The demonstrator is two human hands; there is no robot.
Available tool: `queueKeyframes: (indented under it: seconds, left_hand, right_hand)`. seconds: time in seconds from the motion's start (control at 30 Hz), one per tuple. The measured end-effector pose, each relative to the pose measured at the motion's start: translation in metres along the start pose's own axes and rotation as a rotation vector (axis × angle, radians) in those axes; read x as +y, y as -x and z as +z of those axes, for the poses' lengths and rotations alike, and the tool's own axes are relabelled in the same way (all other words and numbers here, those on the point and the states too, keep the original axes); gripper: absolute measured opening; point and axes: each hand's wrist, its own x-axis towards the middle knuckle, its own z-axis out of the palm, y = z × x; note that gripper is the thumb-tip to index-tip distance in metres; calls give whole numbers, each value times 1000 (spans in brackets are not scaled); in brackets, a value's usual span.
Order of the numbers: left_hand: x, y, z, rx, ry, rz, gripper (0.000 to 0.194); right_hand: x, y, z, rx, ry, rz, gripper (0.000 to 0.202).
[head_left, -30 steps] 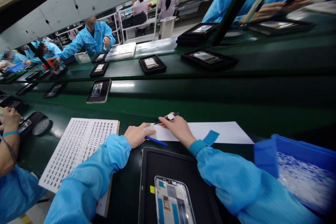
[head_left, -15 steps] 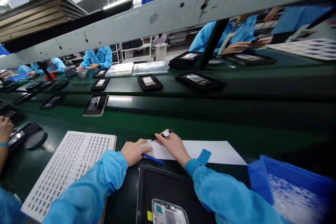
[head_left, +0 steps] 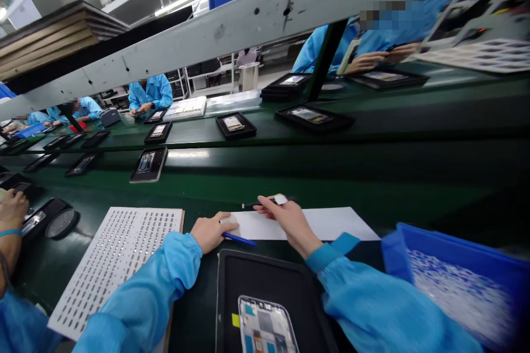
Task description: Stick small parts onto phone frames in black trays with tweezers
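Note:
My left hand [head_left: 210, 233] is closed round a blue pen-like tool [head_left: 239, 239], its fingertips resting on the left end of a white sheet [head_left: 327, 223]. Above that sheet, my right hand [head_left: 287, 219] pinches a black pen-like tool [head_left: 259, 204] that points left, with a small white piece [head_left: 280, 199] by the fingers. Nearer to me lies a black tray [head_left: 269, 270] with a phone frame [head_left: 267, 325] in it. A white board [head_left: 111, 265] with rows of small metal parts is beside my left forearm.
At the right is a blue bin [head_left: 455, 253] of small clear pieces. Black trays with phone parts stand on the green line ahead [head_left: 199, 176]. A co-worker's hand [head_left: 12, 212] is at the far left. A metal beam [head_left: 174, 44] crosses above.
My right hand has moved up and right with the black tool, away from my left hand. The camera view has shifted slightly.

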Motion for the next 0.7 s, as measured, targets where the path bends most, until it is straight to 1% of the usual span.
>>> queueKeyframes:
  seconds: [0.07, 0.13, 0.2, 0.27, 0.33, 0.4, 0.43, 0.47, 0.5, 0.53, 0.6, 0.67, 0.7]
  left_hand:
    - [-2, 1, 0, 3, 4, -7, 45]
    - [-5, 2, 1, 9, 13, 2, 45]
    - [-9, 5, 0, 11, 27, 18, 45]
    - [-13, 8, -1, 25, 48, 18, 43]
    - [-14, 11, -5, 95, 104, -21, 42]
    - [-12, 14, -13, 224, 228, -65, 41]
    - [-8, 16, -17, 285, 311, -79, 38]
    - [-3, 19, -23, 322, 400, -78, 33]
    - [4, 23, -29, 327, 492, -64, 29]
    - [12, 27, -34, 293, 580, -41, 25]
    - [30, 36, -44, 136, 718, 28, 22]
    - [47, 44, -51, -39, 754, 90, 23]
    - [54, 48, -53, -103, 719, 105, 23]
  right_hand:
    - [-6, 19, -14, 26, -67, -8, 27]
    - [-7, 43, -27, 38, -118, -9, 38]
    - [-4, 71, -38, 38, -143, -15, 45]
    - [2, 97, -44, 35, -120, -17, 48]
    - [7, 119, -46, 35, -64, -17, 48]
    - [11, 135, -45, 42, -6, -25, 46]
    - [13, 140, -44, 43, 20, -36, 45]
    - [14, 143, -43, 41, 44, -52, 44]
    - [15, 146, -43, 39, 72, -68, 43]
    - [16, 148, -42, 39, 105, -82, 41]
    - [17, 151, -42, 41, 182, -111, 39]
    - [18, 155, -41, 36, 251, -136, 36]
    - [17, 156, -41, 31, 275, -143, 35]
